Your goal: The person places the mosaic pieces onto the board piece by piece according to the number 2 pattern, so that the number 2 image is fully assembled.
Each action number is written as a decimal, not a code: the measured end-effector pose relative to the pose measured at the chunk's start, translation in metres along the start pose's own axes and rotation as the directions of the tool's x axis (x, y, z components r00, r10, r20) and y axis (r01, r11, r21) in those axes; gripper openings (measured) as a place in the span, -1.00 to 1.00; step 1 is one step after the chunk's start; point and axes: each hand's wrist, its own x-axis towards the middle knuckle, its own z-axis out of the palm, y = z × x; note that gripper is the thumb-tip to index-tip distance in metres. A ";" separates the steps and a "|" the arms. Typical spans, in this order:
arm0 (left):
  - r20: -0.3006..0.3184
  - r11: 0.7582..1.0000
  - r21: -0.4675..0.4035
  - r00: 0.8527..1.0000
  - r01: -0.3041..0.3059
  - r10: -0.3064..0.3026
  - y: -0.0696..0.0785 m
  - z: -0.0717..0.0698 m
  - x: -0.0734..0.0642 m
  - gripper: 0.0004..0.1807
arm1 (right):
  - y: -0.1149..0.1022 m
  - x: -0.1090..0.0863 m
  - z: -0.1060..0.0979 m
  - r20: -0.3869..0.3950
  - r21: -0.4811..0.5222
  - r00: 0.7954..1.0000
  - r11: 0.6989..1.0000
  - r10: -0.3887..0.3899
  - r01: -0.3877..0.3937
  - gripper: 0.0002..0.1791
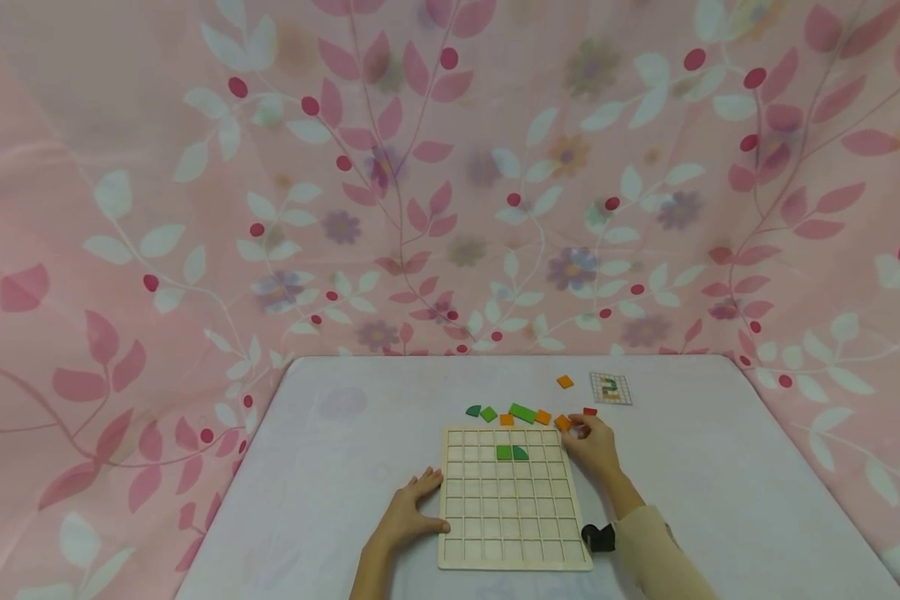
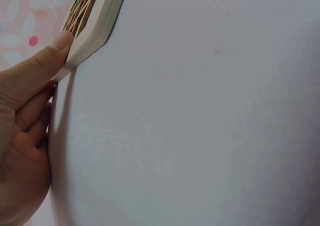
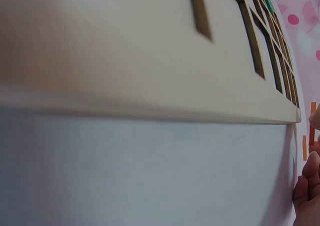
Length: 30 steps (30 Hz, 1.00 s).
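A pale wooden grid board [image 1: 487, 508] lies on the table. My left hand [image 1: 408, 515] rests along its left edge, fingers spread and thumb on the rim; the left wrist view shows that thumb [image 2: 61, 42] on the board's frame. Beyond the far right corner, my right hand [image 1: 594, 446] pinches an orange square tile [image 1: 562, 422] at its corner with curled fingers. In the right wrist view only its fingertips [image 3: 311, 167] show, beside orange strips. A light green square [image 1: 504, 452] and a dark green quarter-circle [image 1: 520, 452] sit in neighbouring cells of the board.
Behind the board lie a dark green quarter-circle [image 1: 473, 411], a green square [image 1: 489, 413], a green rectangle [image 1: 522, 413], more orange squares [image 1: 507, 420] and a red piece [image 1: 590, 412]. A pattern card [image 1: 611, 388] is farther back. A floral curtain [image 1: 450, 183] surrounds the table.
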 end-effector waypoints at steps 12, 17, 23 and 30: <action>-0.007 1.000 -0.007 1.000 0.018 -0.018 0.000 -0.001 -0.002 -0.06 | -0.023 -0.014 0.010 0.060 0.087 0.977 0.976 -0.207 0.201 -0.72; -0.011 1.000 0.004 1.000 0.016 -0.016 0.001 -0.002 -0.002 -0.06 | -0.045 -0.021 0.029 0.151 0.136 0.886 0.897 -0.439 0.421 -0.75; -0.004 1.000 0.020 1.000 0.009 -0.009 0.001 0.000 0.000 -0.07 | -0.059 -0.026 0.051 0.295 0.059 0.809 0.855 -0.507 0.515 -0.74; 0.002 1.000 0.010 1.000 0.007 -0.007 0.002 0.000 0.000 -0.07 | -0.063 -0.027 0.060 0.397 -0.055 0.801 0.859 -0.449 0.509 -0.73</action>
